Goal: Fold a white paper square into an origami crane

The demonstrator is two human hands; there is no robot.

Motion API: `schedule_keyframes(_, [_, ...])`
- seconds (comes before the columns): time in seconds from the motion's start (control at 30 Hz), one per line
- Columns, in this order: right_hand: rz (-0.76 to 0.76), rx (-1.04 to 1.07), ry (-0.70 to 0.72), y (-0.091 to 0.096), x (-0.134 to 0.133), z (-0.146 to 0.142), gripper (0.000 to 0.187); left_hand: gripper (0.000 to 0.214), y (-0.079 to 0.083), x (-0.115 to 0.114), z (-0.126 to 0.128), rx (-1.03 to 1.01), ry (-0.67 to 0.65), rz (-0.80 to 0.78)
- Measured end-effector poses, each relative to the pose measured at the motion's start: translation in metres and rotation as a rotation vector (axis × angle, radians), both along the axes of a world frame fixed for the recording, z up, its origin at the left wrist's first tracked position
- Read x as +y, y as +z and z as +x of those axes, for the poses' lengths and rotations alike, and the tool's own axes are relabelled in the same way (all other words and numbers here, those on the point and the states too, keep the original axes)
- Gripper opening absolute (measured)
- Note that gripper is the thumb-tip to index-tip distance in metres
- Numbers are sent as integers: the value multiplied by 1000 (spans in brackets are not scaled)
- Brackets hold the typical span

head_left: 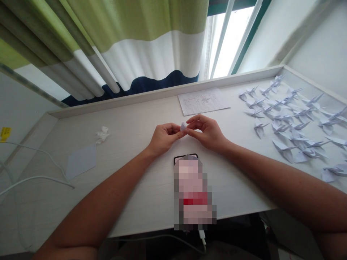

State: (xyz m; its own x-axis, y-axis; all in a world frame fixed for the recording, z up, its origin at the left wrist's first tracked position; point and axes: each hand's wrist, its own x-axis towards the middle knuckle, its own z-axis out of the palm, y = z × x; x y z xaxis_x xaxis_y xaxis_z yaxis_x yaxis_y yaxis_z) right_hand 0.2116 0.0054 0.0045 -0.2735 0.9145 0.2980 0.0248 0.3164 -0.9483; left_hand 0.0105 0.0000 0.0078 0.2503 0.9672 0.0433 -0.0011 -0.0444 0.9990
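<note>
A small folded piece of white paper (183,126) is pinched upright between my hands above the middle of the desk. My left hand (166,136) grips it from the left, thumb against curled fingers. From the other side my right hand (205,130) meets it, with thumb and index finger at the paper's right edge. My fingers cover its lower part. Just below my hands lies a phone (185,156), its screen blurred out. Many folded paper cranes (282,117) stand spread over the desk's right side.
A printed sheet (204,101) lies beyond my hands near the back ledge. To the left are a crumpled tissue (102,134), a flat paper sheet (81,161) and white cables (38,177). A charging cable (202,236) runs from the phone over the front edge. Curtains (151,43) hang behind the desk (130,119).
</note>
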Motion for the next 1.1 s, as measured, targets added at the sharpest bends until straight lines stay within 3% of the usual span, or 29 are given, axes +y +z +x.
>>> schedule_keyframes(0.4, [-61,24,10,-1,2,1,39,39,0,-1,2,3,5,65])
schedule_keyframes(0.6, [132,-112,-95,4,-3,1,17,37,-3,0,2,-6,40,68])
schedule_keyframes(0.77, [262,-250,-78,9,-5,3,11,39,-2,-1,2,-6,-9,47])
schedule_keyframes(1.1, [309,-216,37,5,-1,3,11,37,-4,3,0,-44,-32,56])
